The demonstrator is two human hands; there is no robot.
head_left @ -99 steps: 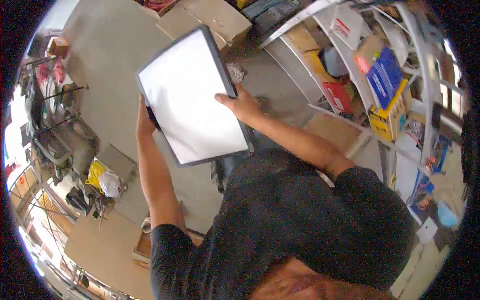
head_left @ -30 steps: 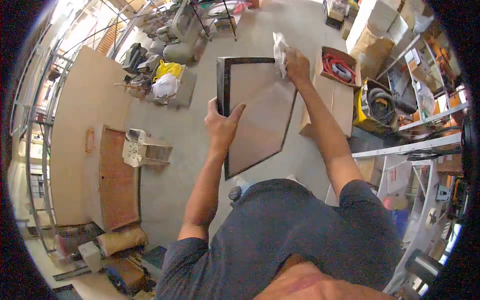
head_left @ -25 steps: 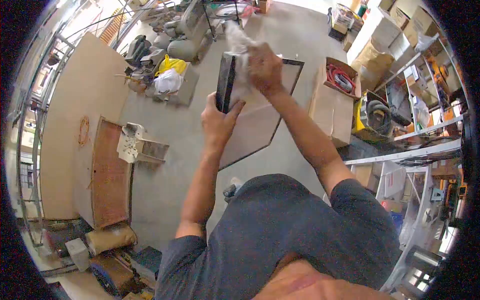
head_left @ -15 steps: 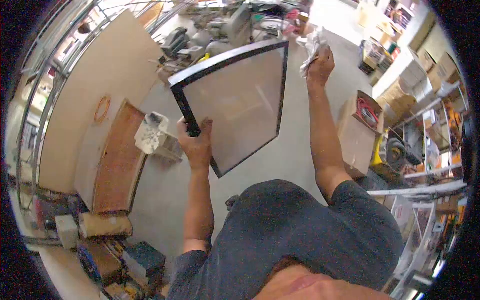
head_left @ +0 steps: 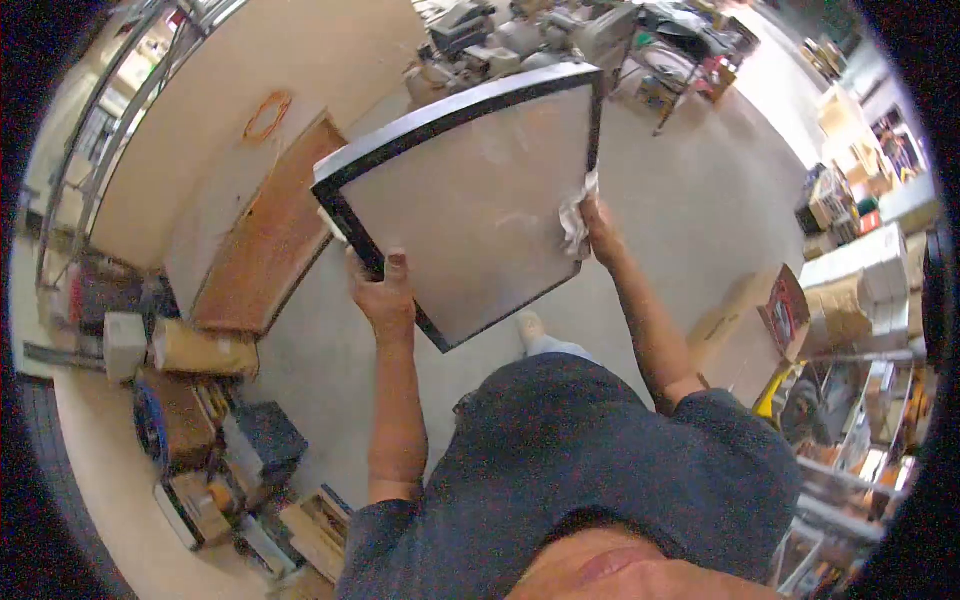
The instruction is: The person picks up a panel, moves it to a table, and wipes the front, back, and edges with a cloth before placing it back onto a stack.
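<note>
A black-framed panel with a flat, pale see-through or glossy face is held up tilted in front of me. My left hand grips its left frame edge, thumb on the front side. My right hand is closed on a crumpled white cloth, which touches the panel near its right edge. Some fingers of both hands are hidden behind the panel or the cloth.
Large wooden boards lean at the left. Piled machine parts stand at the back. A cardboard box sits on the floor at right, near shelving. Boxes and tools lie at lower left.
My right hand has come down and inward with the cloth, from beside the panel onto its right edge. The panel stays in my left hand. My view has turned to the right.
</note>
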